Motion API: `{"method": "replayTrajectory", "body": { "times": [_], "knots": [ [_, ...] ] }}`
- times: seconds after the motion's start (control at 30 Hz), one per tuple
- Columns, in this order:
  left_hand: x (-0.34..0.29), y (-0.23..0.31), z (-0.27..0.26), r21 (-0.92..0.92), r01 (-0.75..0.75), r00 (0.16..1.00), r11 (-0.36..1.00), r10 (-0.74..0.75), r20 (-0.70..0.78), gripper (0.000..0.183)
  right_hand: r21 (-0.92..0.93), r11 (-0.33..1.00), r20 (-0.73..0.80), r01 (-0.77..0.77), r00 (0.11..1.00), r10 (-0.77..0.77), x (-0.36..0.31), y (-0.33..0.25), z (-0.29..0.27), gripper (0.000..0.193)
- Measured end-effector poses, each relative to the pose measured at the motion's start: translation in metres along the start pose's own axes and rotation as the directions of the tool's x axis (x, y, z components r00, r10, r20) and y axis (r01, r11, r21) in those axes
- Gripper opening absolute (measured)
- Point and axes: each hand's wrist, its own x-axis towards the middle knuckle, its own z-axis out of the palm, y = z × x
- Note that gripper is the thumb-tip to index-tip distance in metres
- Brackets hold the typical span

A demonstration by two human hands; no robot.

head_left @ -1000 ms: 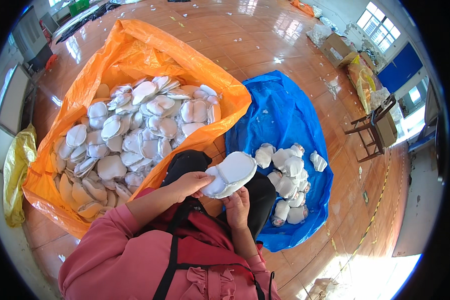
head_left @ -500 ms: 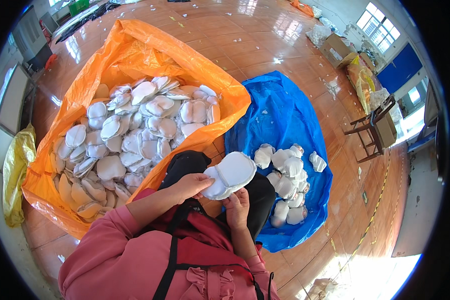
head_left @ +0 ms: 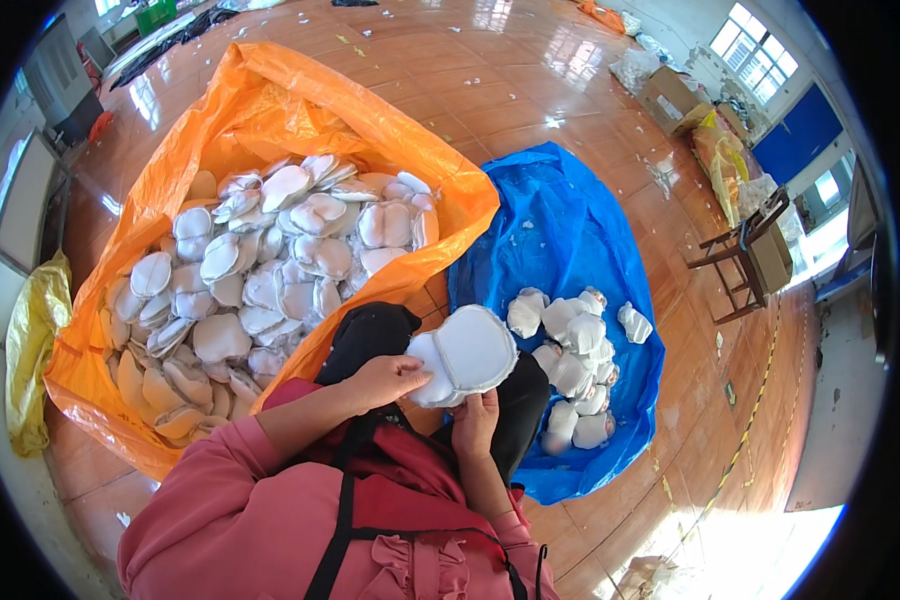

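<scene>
Over my lap I hold a white padded piece [head_left: 475, 345] made of two rounded lobes with a seam between them; it looks like a foam pad. My left hand [head_left: 390, 379] pinches its left lobe, thumb on top. My right hand [head_left: 474, 421] grips the lower edge near the seam, with fingers partly hidden beneath. To the left, a large orange sack [head_left: 300, 85] lies open, full of similar white pads [head_left: 223, 337]. On the right, a blue sack [head_left: 540, 215] is spread open with several rolled white bundles [head_left: 574, 372] on it.
A wooden chair [head_left: 745, 255] stands at the right, with a cardboard box [head_left: 670, 98] farther back by the wall. A yellow sack [head_left: 36, 345] slumps at the far left. White scraps lie scattered over the tiled floor [head_left: 450, 85].
The pad has tilted so its flat face shows more fully and has dropped slightly lower. My right hand has shifted a little right and down along its lower edge.
</scene>
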Motion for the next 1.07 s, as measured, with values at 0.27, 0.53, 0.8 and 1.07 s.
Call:
{"method": "replayTrajectory", "body": {
  "times": [0.27,0.53,0.8,1.07],
  "knots": [
    [-0.003,-0.007,0.009,-0.155,0.048,0.990,0.987,-0.026,0.136,0.039,-0.123,0.991,0.014,0.058,0.998,-0.057,-0.006,-0.013,0.016,0.029],
    [-0.002,-0.022,0.018,-0.206,0.057,0.988,0.977,-0.026,0.149,0.044,-0.079,0.992,0.076,0.094,0.993,-0.088,-0.016,-0.028,0.029,0.023],
    [0.005,-0.027,0.012,-0.288,0.154,0.963,0.945,-0.079,0.256,0.040,-0.132,0.978,0.091,0.159,0.985,-0.148,-0.019,-0.034,0.035,0.019],
    [0.004,-0.017,0.009,-0.387,0.273,0.927,0.881,-0.134,0.350,0.043,-0.184,0.970,0.223,0.162,0.968,-0.119,-0.021,-0.025,0.023,0.020]
  ]
}}
